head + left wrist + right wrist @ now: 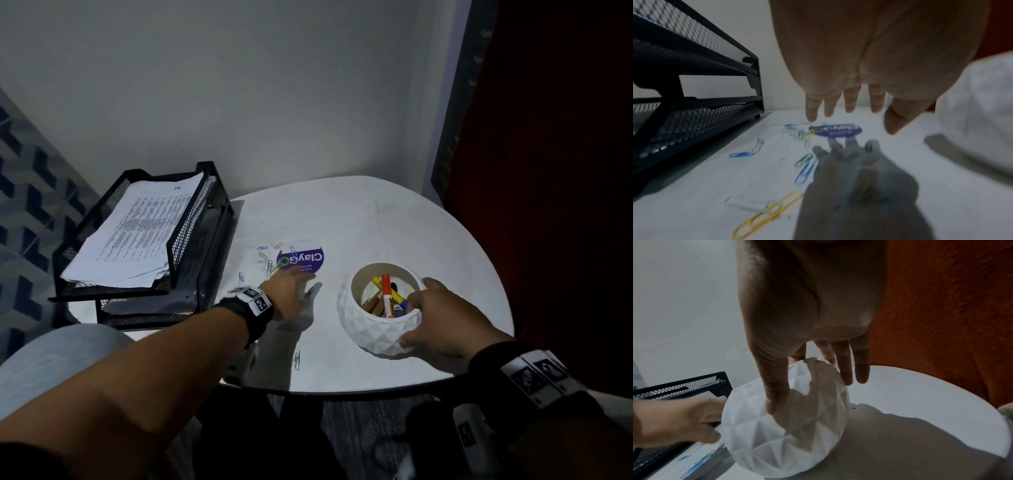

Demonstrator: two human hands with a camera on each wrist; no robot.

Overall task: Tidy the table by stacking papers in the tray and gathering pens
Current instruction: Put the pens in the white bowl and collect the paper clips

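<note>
A black mesh tray (191,219) at the table's left holds a stack of printed papers (137,233). A white faceted bowl (373,329) near the front right contains several markers and pens (387,298). My right hand (435,318) grips the bowl's right side, thumb on its wall (772,402) and fingers over the rim. My left hand (291,287) hovers flat, fingers straight, just above the table (840,104), holding nothing. Beyond its fingertips lie a round purple sticker (301,260) and scattered paper clips (805,167).
The white round table (394,219) stands against a pale wall, with a dark red panel (548,171) to the right. A lone paper clip (297,359) lies near the front edge. The tray (694,81) has a lower tier.
</note>
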